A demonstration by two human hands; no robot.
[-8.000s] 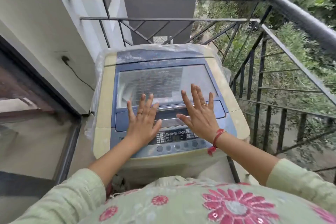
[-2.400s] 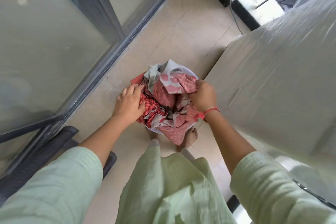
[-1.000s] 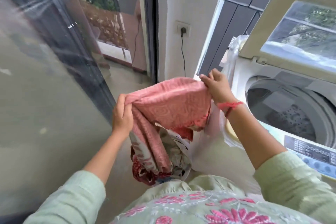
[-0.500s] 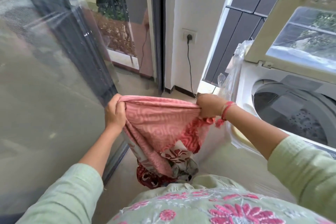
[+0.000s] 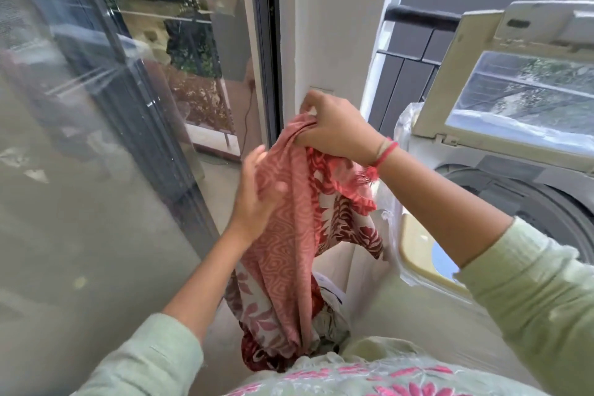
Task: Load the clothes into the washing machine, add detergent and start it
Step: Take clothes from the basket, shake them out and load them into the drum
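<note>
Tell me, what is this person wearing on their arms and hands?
Both arms wear long, pale green sleeves of a lightly textured fabric, pushed up so the forearms are bare. The right hand has a red thread band tied around its wrist, with a frayed tassel hanging from it. The left hand and its wrist show nothing worn. The garment's front is pale green with pink embroidered flowers.

Setting: home balcony used for laundry | Evidence: top-loading washing machine (image 5: 501, 190) with raised lid (image 5: 514, 80), sliding glass door (image 5: 106, 100), white wall (image 5: 328, 26), dark railing (image 5: 421, 14), greenery past it and mirrored in the glass
</note>
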